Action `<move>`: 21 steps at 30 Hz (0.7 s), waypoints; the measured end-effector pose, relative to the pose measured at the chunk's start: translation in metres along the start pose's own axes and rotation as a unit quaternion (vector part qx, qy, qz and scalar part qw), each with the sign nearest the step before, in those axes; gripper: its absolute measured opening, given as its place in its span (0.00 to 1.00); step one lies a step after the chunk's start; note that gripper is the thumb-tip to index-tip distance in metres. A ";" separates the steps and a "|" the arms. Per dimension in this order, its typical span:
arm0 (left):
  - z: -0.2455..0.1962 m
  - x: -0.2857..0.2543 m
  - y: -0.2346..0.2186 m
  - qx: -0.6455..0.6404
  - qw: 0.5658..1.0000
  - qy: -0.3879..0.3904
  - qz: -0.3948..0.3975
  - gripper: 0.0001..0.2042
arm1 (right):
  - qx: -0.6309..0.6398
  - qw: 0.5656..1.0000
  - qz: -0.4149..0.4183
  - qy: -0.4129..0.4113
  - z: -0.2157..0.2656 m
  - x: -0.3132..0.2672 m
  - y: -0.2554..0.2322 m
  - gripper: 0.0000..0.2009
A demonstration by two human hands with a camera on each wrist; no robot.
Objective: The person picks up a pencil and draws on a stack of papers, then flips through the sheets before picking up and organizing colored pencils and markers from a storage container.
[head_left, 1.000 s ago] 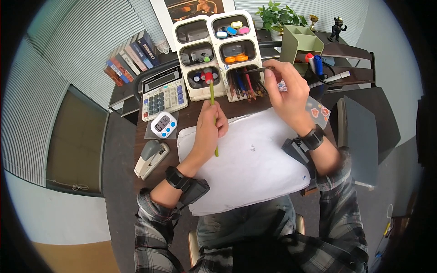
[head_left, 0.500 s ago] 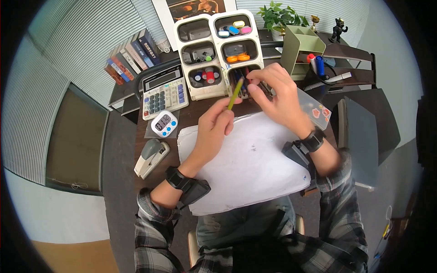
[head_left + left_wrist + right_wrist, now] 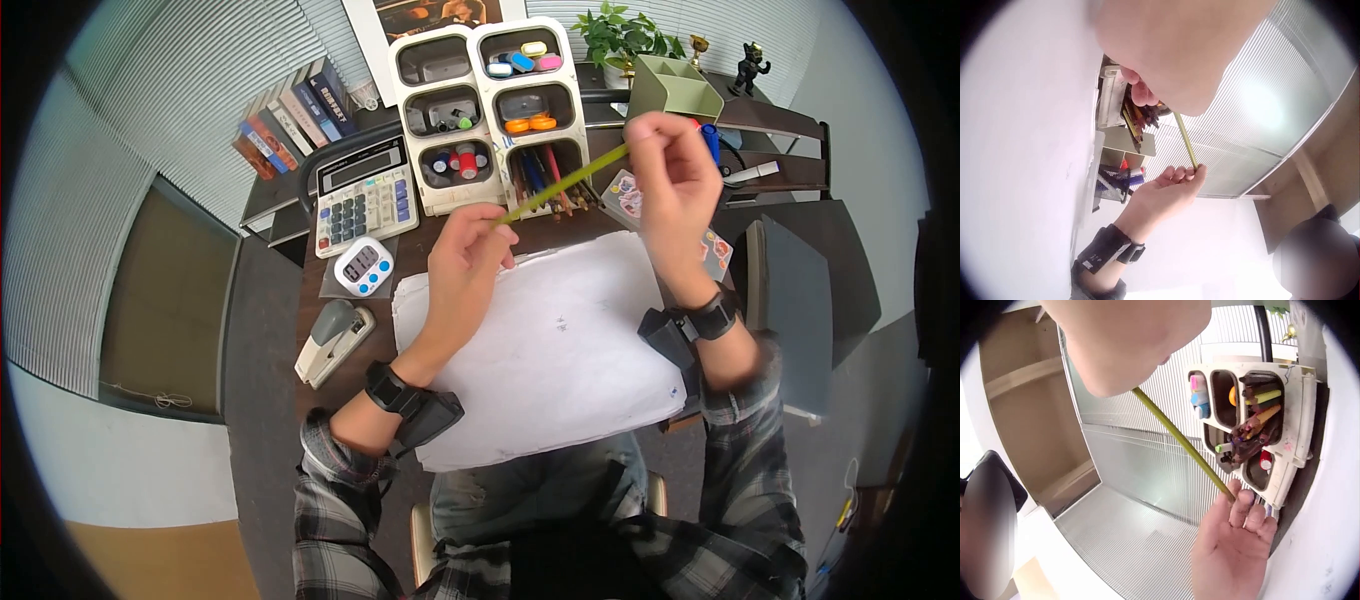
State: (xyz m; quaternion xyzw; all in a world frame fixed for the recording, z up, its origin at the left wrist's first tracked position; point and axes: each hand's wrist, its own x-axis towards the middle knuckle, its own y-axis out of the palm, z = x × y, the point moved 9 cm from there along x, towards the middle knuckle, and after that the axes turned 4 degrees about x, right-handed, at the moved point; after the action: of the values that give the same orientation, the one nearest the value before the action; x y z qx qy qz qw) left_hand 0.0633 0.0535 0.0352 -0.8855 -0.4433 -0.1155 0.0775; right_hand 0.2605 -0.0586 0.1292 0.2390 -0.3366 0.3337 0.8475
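A long yellow-green pencil [image 3: 565, 184] slants up to the right between the two hands in the head view. My left hand [image 3: 466, 268] pinches its lower left end, above the far edge of the white paper [image 3: 540, 370]. At the other end, the fingertips of my right hand [image 3: 678, 195] pinch it, higher and to the right. Behind the pencil stands a white desk organizer [image 3: 492, 160], with several coloured pencils [image 3: 1263, 415] in its near right compartment. In the left wrist view the right hand [image 3: 1163, 197] has the pencil's tip at its fingertips.
Left of the paper are a calculator [image 3: 365, 205], a white timer [image 3: 364, 266] and a stapler [image 3: 335, 345]. Erasers [image 3: 522, 62] and marker caps fill other organizer compartments. A green holder [image 3: 675, 95] stands at back right, with a dark folder [image 3: 795, 300] nearer on the right.
The pencil, upright in my left hand earlier, has tilted to the right. My right hand has left the pencil compartment, where it held a thin dark stick, and moved right onto the pencil's far end.
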 end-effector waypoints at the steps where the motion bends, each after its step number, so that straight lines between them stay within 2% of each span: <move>1: 0.003 0.001 -0.001 -0.001 1.000 0.000 -0.001 0.12 | 0.012 1.000 -0.025 -0.008 0.003 0.003 -0.007 0.05; 3: 0.008 0.003 -0.008 -0.021 0.999 0.005 -0.030 0.12 | 0.001 0.999 -0.040 -0.010 0.003 0.007 -0.012 0.05; 5: 0.009 0.002 -0.009 -0.012 0.999 -0.005 -0.034 0.12 | -0.063 0.992 -0.064 -0.083 0.015 0.007 -0.013 0.04; 6: 0.011 0.002 -0.009 -0.005 0.999 -0.014 -0.038 0.12 | -0.147 0.977 -0.048 -0.145 0.020 0.004 -0.009 0.03; 7: 0.012 0.003 -0.008 -0.004 0.999 -0.014 -0.035 0.12 | -0.178 0.967 -0.017 -0.181 0.027 0.001 -0.001 0.03; 10: 0.015 0.004 -0.010 -0.006 0.999 -0.023 -0.033 0.12 | -0.217 0.948 0.067 -0.221 0.033 -0.011 0.025 0.04; 11: 0.014 0.003 -0.010 -0.009 0.999 -0.023 -0.034 0.12 | -0.215 0.949 0.069 -0.221 0.029 -0.011 0.027 0.04; 13: 0.014 0.002 -0.010 -0.014 0.999 -0.023 -0.036 0.13 | -0.258 0.914 0.165 -0.267 0.024 -0.019 0.045 0.05; 15: 0.013 0.003 -0.008 -0.007 0.999 -0.023 -0.022 0.13 | -0.248 0.919 0.198 -0.236 0.021 -0.022 0.052 0.05; 17: 0.015 0.003 -0.007 -0.009 0.999 -0.027 -0.021 0.13 | -0.207 0.938 0.222 -0.168 0.010 -0.022 0.054 0.05; 21: 0.015 0.003 -0.004 -0.003 0.999 -0.042 -0.009 0.15 | -0.193 0.954 0.190 -0.127 -0.002 -0.013 0.042 0.06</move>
State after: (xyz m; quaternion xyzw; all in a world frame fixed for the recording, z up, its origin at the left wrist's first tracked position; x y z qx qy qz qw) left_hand 0.0634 0.0621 0.0213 -0.8857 -0.4541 -0.0800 0.0548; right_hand 0.2239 -0.0345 0.1263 0.0426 -0.5385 0.3843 0.7486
